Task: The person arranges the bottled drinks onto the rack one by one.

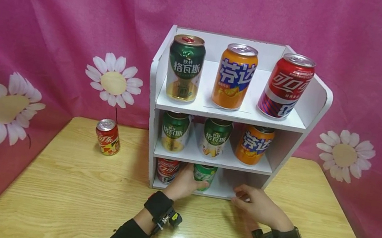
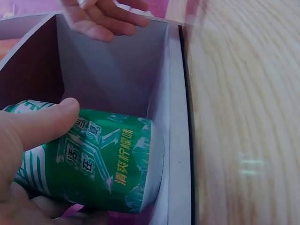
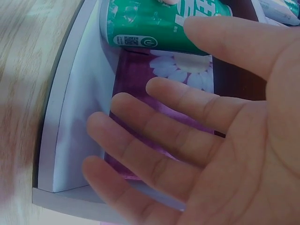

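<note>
My left hand (image 1: 184, 184) reaches into the bottom level of a white shelf unit (image 1: 191, 160) and grips a green lemon soda can (image 1: 205, 175). In the left wrist view the thumb (image 2: 49, 121) lies across the side of this can, with fingers on its other side. The can stands on the shelf floor, its base close to the front edge. To its right, my right hand (image 1: 262, 207) is at the front of the bottom level with fingers spread and nothing held. In the right wrist view its fingers (image 3: 140, 126) extend beside the green can.
A red cola can (image 1: 167, 170) stands left on the bottom level. Green-and-gold kvass cans (image 1: 175, 133) and an orange soda can (image 1: 252, 146) fill the middle level; three cans line the top. Another red can (image 1: 108, 137) stands on the wooden table (image 1: 87, 194).
</note>
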`<action>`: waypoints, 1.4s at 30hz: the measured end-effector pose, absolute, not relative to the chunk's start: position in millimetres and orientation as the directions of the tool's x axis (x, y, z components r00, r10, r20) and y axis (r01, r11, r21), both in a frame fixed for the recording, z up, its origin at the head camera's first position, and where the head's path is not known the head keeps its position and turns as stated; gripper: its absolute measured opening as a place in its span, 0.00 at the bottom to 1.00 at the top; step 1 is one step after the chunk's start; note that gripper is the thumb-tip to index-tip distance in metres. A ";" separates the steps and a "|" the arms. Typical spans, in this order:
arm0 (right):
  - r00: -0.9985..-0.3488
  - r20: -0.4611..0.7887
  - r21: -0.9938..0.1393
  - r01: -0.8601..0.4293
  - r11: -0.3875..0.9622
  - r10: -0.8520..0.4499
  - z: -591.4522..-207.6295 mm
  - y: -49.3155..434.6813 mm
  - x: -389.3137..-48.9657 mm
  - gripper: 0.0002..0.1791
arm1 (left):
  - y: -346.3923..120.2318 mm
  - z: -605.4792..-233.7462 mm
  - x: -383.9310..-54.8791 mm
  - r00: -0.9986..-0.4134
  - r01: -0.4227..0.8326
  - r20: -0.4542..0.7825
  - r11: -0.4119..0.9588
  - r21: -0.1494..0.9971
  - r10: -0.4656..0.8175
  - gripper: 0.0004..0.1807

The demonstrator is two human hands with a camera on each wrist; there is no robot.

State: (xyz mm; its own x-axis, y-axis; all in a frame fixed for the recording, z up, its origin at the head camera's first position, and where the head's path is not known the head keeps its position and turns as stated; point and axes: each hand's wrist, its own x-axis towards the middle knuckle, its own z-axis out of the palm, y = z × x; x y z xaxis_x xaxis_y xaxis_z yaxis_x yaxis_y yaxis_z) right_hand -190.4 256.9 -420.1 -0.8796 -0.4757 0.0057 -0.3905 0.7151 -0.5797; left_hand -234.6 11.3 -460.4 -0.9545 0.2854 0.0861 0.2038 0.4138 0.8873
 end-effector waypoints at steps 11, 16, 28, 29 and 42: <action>-0.880 -0.001 -0.569 -0.391 0.724 -0.476 -419.8 257.7 -190.2 0.21 | 13.1 -459.8 -233.7 -0.957 0.223 0.110 0.439 0.871 0.267 0.46; -0.881 -0.012 -0.577 -0.379 0.723 -0.472 -419.3 257.6 -191.2 0.21 | 13.0 -459.4 -234.4 -0.963 0.206 0.099 0.444 0.872 0.252 0.44; -0.881 0.006 -0.577 -0.389 0.718 -0.473 -421.7 258.1 -190.4 0.21 | 8.4 -458.3 -236.8 -0.952 0.182 0.051 0.423 0.888 0.303 0.44; -0.882 0.007 -0.576 -0.389 0.719 -0.472 -421.8 258.2 -190.3 0.21 | 8.1 -458.2 -236.9 -0.950 0.182 0.048 0.424 0.887 0.308 0.44; -0.882 -0.011 -0.583 -0.376 0.720 -0.470 -419.9 258.8 -190.6 0.21 | 14.4 -461.8 -233.6 -0.966 0.224 0.130 0.474 0.851 0.222 0.43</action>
State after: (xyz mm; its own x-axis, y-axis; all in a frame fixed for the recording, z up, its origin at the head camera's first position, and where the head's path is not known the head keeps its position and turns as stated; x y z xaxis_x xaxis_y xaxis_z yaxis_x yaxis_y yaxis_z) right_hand -190.6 258.8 -419.9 -0.8825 -0.4702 -0.0108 -0.3764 0.7198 -0.5833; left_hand -233.6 14.4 -461.8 -0.9662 0.2224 0.1304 0.2241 0.4744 0.8513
